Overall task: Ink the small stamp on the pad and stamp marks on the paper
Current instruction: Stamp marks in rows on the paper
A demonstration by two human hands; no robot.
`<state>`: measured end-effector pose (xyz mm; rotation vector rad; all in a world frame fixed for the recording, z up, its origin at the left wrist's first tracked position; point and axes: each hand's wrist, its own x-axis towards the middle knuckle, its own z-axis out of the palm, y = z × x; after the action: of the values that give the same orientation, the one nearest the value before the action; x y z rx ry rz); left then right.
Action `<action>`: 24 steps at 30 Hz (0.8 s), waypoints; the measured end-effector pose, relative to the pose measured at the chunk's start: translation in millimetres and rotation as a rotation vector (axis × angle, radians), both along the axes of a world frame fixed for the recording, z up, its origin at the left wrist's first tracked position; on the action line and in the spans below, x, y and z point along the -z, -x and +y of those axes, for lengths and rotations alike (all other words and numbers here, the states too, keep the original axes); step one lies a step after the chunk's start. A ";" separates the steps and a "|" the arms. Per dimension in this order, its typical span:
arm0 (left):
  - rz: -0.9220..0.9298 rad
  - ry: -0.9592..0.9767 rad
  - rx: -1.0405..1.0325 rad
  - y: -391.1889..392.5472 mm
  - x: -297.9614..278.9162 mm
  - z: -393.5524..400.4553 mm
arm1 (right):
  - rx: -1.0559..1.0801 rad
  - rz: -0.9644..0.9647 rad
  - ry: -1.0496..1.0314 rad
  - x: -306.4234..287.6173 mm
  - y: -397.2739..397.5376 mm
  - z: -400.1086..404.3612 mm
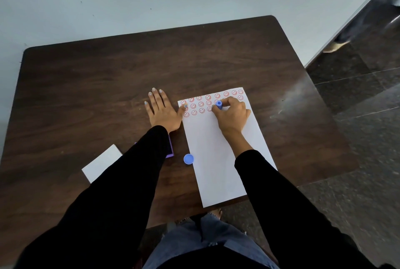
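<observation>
Right hand [232, 115] pinches the small blue stamp [219, 104] between thumb and fingers, closed around its barrel, and holds it upright on the white paper [218, 160] in the third row of red smiley marks [201, 105]. Its printing end appears to touch the sheet, though the fingers hide the contact. Left hand [161, 110] lies flat and spread on the dark wooden table [108, 78], its thumb resting on the paper's left edge beside the marks. Near the left sleeve, a purple ink pad [171, 149] shows only as a sliver, mostly covered by the forearm. Just beside the paper's left edge sits a round blue cap [188, 159], and a white card [101, 163] lies farther left.
</observation>
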<state>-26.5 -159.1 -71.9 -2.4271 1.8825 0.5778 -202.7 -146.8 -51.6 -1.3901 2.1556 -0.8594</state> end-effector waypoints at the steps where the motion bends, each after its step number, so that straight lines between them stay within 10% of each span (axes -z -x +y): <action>1: -0.001 0.000 0.000 0.2 0.1 -0.2 | -0.016 0.027 0.018 0.0 -0.4 0.2; 14: 0.019 -0.007 0.003 -1.2 2.4 -1.8 | -0.018 0.170 0.071 2.0 -2.9 5.5; 24: 0.099 -0.010 -0.022 -3.3 3.5 -4.1 | 0.415 -0.511 0.181 -39.8 15.1 -2.4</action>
<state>-23.2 -163.2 -75.5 -2.4588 1.8853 0.7197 -217.8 -149.2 -11.7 -0.6826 2.0089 -1.4156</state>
